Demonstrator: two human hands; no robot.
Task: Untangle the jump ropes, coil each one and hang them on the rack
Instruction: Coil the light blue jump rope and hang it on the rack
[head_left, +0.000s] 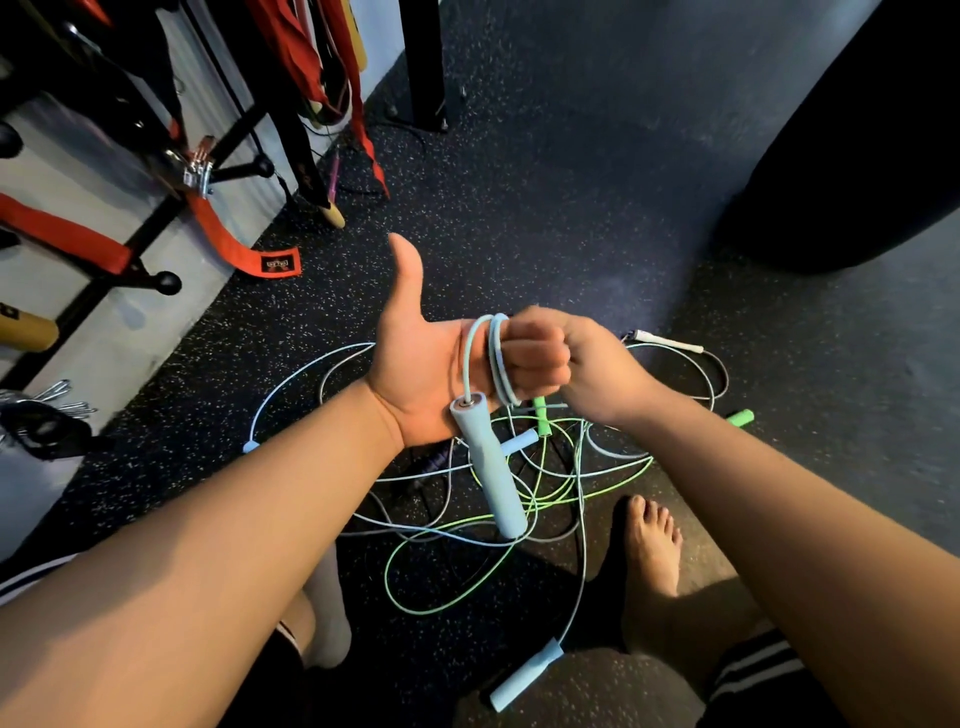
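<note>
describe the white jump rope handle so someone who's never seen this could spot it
Find the tangle of jump ropes on the speckled floor. At its far edge, just beyond the right hand, lies the white handle. It is the only white one; its neighbours are light blue handles and green handles.

A single wide-angle view from the person's head faces forward and steeply down at the floor (571, 182). It sits close above both forearms (234, 519), which enter from the near edge, with the feet (652, 545) near and the rack (150, 228) far left.
</note>
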